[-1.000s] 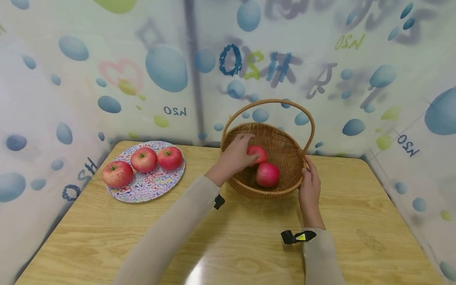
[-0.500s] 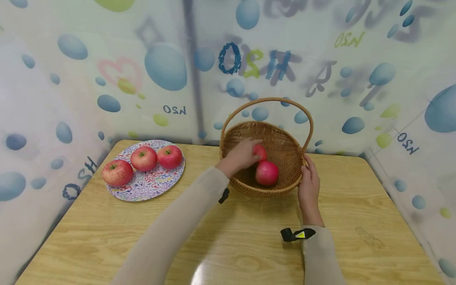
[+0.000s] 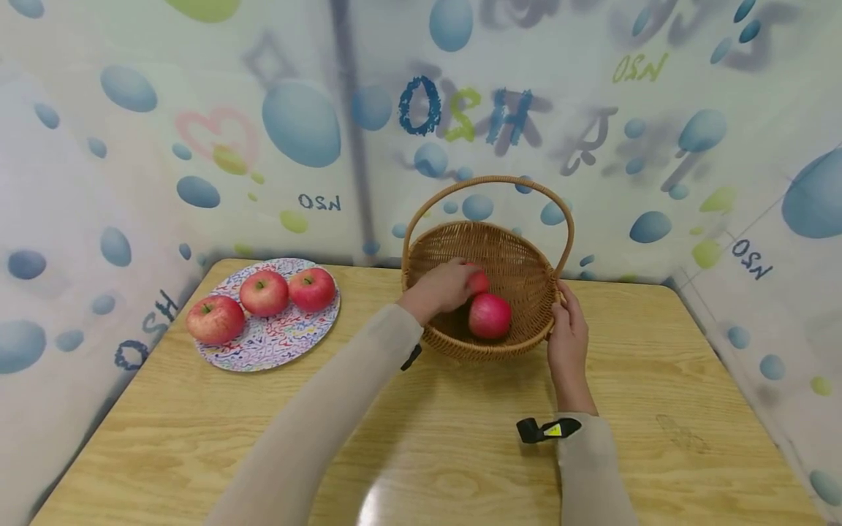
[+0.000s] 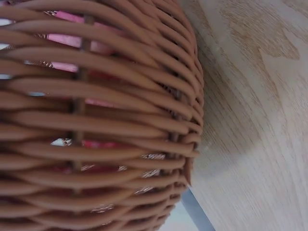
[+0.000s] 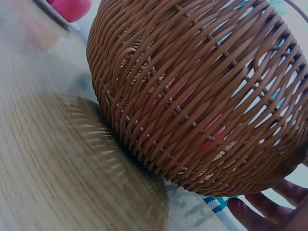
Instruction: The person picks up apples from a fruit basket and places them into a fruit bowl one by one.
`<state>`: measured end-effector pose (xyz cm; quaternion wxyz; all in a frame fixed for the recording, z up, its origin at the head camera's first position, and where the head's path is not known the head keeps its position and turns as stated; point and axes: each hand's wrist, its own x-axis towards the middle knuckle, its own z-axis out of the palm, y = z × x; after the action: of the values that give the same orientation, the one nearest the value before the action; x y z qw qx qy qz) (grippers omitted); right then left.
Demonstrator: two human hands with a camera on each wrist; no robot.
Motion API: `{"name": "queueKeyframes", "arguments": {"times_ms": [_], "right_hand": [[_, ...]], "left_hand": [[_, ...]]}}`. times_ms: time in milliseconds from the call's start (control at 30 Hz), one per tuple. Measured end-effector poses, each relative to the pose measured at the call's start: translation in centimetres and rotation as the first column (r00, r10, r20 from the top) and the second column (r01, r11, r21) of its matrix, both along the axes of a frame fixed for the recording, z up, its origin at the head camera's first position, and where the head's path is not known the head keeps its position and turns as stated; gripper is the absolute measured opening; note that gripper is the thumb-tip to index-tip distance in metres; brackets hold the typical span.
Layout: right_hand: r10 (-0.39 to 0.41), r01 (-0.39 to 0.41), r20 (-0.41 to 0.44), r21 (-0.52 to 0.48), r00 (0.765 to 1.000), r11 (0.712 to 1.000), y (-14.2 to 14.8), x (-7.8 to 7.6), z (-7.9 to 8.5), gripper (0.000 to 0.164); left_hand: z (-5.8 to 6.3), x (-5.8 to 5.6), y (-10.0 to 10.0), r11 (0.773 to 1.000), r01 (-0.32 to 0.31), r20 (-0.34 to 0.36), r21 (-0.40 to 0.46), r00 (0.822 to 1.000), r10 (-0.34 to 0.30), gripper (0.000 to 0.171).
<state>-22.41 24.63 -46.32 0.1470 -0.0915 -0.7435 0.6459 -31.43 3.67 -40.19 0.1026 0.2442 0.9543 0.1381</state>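
The left hand (image 3: 442, 286) is reaching into the wicker basket (image 3: 522, 270) and seems to be gripping the rear apple (image 3: 480, 282), though its fingertips are hiding behind the fruit. The front apple (image 3: 490, 316) is lying just in front of that one, also inside the basket. The right hand (image 3: 569, 336) is holding the basket's right side, its thumb at the rim, while the basket is leaning with its mouth toward the person on the table (image 3: 487, 453).

Three more apples, the left apple (image 3: 215, 320), middle apple (image 3: 264, 293) and right apple (image 3: 312, 289), are sitting untouched on the patterned plate (image 3: 276, 347). The handling is looking partway along: two apples are occupying the basket, three are remaining on the plate, and the gripped one is still awaiting release.
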Motion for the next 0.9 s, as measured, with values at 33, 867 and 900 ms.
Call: {"name": "queueKeyframes", "arguments": {"times_ms": [33,867,900], "right_hand": [[0.000,0.000,0.002,0.000,1.000,1.000,0.0,0.0,0.0,0.048],[0.005,-0.005,-0.007,0.016,1.000,1.000,-0.2,0.0,0.0,0.047],[0.007,-0.007,-0.004,0.012,1.000,1.000,-0.2,0.0,-0.1,0.047]], "left_hand": [[0.0,-0.1,0.0,1.000,-0.009,-0.004,0.007,1.000,0.009,0.047],[-0.2,-1.0,-0.9,0.993,-0.088,0.025,0.083,0.996,0.086,0.066],[-0.2,-1.0,-0.9,0.990,-0.099,0.031,0.098,0.995,0.096,0.067]]}}
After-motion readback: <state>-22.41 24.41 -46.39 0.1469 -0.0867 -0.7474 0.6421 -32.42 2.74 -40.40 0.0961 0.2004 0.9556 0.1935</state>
